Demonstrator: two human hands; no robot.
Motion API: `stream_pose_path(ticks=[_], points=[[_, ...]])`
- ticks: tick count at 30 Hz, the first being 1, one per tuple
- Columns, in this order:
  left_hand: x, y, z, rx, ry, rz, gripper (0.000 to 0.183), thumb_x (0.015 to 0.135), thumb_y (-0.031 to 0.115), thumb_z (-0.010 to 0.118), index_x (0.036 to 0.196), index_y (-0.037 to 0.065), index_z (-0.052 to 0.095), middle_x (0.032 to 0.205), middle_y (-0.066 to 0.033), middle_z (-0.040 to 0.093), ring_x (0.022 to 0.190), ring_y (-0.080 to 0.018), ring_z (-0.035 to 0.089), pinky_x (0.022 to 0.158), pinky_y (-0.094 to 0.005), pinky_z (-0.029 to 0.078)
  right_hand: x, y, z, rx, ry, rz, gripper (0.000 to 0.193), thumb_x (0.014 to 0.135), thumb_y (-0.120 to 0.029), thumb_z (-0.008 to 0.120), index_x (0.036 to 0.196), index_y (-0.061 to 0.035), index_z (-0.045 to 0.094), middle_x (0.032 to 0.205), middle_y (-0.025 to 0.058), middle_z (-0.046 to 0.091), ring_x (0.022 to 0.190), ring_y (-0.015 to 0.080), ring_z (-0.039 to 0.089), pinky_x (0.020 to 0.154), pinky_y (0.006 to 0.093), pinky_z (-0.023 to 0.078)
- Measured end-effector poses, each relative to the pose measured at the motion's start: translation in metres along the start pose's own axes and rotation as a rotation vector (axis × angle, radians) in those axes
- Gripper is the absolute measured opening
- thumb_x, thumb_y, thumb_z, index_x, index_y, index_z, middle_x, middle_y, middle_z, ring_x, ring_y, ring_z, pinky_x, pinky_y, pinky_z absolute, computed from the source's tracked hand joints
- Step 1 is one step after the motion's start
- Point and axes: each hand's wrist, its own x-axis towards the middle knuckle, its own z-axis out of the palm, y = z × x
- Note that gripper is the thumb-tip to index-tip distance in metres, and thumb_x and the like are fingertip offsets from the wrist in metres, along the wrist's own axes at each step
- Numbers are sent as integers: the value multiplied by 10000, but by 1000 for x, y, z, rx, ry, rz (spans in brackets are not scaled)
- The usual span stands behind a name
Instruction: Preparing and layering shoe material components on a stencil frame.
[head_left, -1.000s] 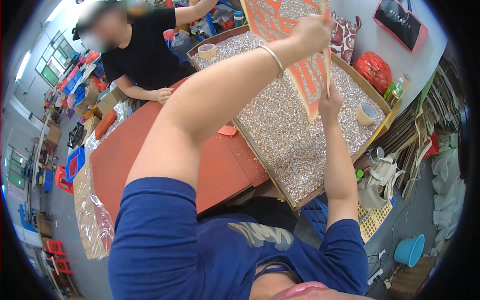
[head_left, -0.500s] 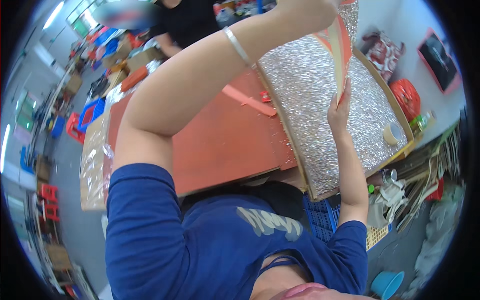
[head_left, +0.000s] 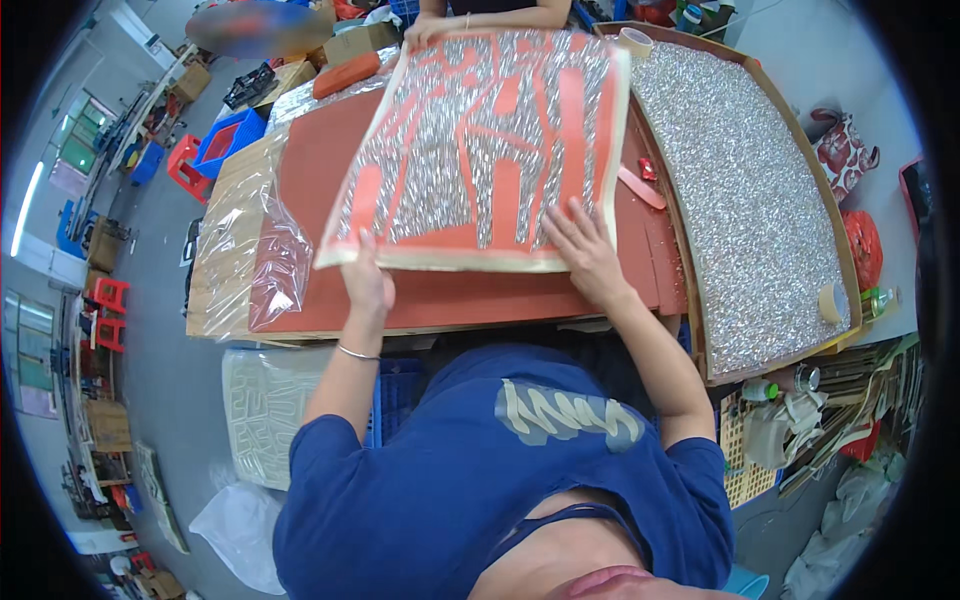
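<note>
A pale-edged sheet (head_left: 430,170) with coral-coloured shapes and silver glitter is spread face up over the reddish-brown board (head_left: 330,297) on the table. Its near edge appears a little raised, with shadow beneath. My left hand (head_left: 368,283) grips that edge near the left corner, thumb on top and the other fingers mostly hidden. Toward the near right corner, my right hand (head_left: 592,260) rests on the sheet's surface with fingers stretched out and apart. A co-worker's hand (head_left: 428,32) touches the far left edge.
On the right stands a shallow tray (head_left: 690,275) of silver glitter (head_left: 745,200), with tape rolls (head_left: 832,302) at its near right and far left corners. A coral strip (head_left: 641,187) lies beside the tray. Clear film (head_left: 280,285) covers the board's left end; a pale patterned sheet (head_left: 270,410) sits below.
The sheet, earlier held on edge over the glitter tray, now lies face up over the board to the left. Both my hands came down to its near edge; the co-worker's hand reached its far edge.
</note>
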Motion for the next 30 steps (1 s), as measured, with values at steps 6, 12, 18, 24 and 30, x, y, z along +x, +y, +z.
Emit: stream_pose_path(ticks=[6, 12, 18, 24, 30], points=[[-10, -35, -71, 86, 49, -409, 355, 962, 183, 512, 1257, -6, 453, 1161, -104, 561, 911, -203, 641, 706, -344, 579, -45, -25, 24, 91, -84, 204, 485, 766, 12, 487, 1223, -118, 579, 1274, 93, 563, 1232, 324, 474, 1074, 524, 268], [22, -30, -118, 127, 184, -262, 440, 958, 52, 456, 1365, -70, 344, 1214, -157, 538, 1047, -194, 590, 838, -323, 531, -36, -41, 0, 115, -378, 288, 678, 830, -476, 607, 1358, -90, 431, 1435, 212, 345, 1367, 397, 253, 1090, 625, 109], [15, -49, -118, 341, 171, -61, 418, 977, 62, 431, 1364, -82, 361, 1214, -135, 542, 1048, -143, 545, 916, -270, 435, 17, -123, 56, 205, -282, 112, 731, 856, -527, 535, 1361, -16, 403, 1445, 243, 314, 1374, 401, 237, 1094, 625, 71], [11, -42, -119, 171, 25, -41, 593, 1019, 364, 355, 1380, -106, 321, 1357, -189, 455, 1244, -231, 457, 1037, -337, 373, 83, -175, 95, 307, -131, -137, 636, 839, -393, 614, 1301, 10, 447, 1347, 233, 425, 1283, 392, 370, 1061, 580, 220], [0, -32, -119, -14, -110, -45, 889, 912, 668, 227, 1474, -7, 91, 1516, -160, 213, 1369, -281, 275, 1114, -396, 266, 140, -216, 125, 801, 13, -20, 442, 791, -269, 675, 1113, -3, 530, 999, 183, 528, 907, 343, 524, 799, 454, 426]])
